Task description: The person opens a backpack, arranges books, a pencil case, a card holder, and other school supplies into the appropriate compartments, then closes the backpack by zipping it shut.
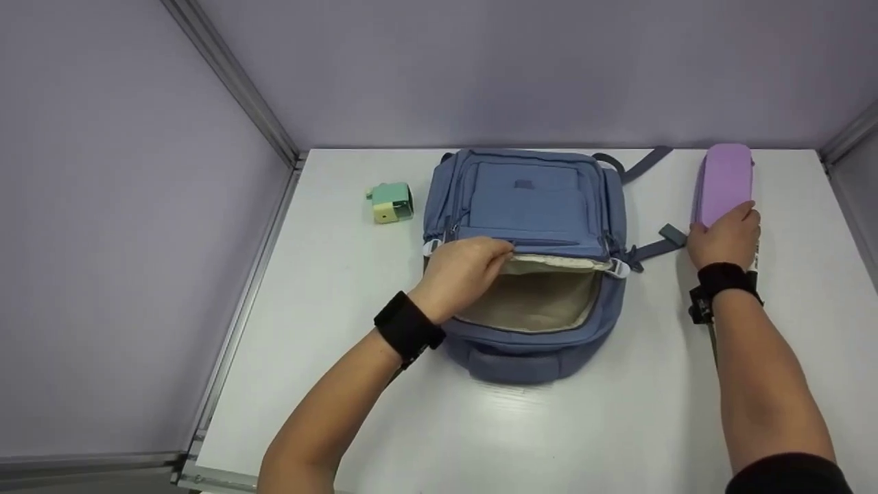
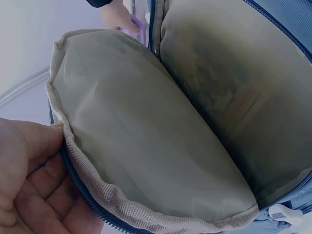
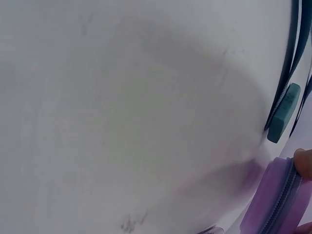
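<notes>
A blue backpack (image 1: 528, 199) lies on the table with its main compartment unzipped, showing a beige lining (image 2: 131, 122). My left hand (image 1: 463, 274) pinches the zippered edge of its flap between thumb and fingers and holds it raised. At the right, my right hand (image 1: 727, 237) grips the near end of a purple pencil case (image 1: 728, 182). In the right wrist view, the pencil case (image 3: 275, 200) shows its dark zipper, and only fingertips are visible on it. Whether the case touches the table is hard to tell.
A green and yellow pencil sharpener (image 1: 391, 204) stands left of the backpack. A small teal block (image 1: 672, 235) lies by a backpack strap (image 1: 651, 250). Something black and white (image 1: 754, 264) is partly hidden beside my right wrist. Grey panels border the table's back and sides.
</notes>
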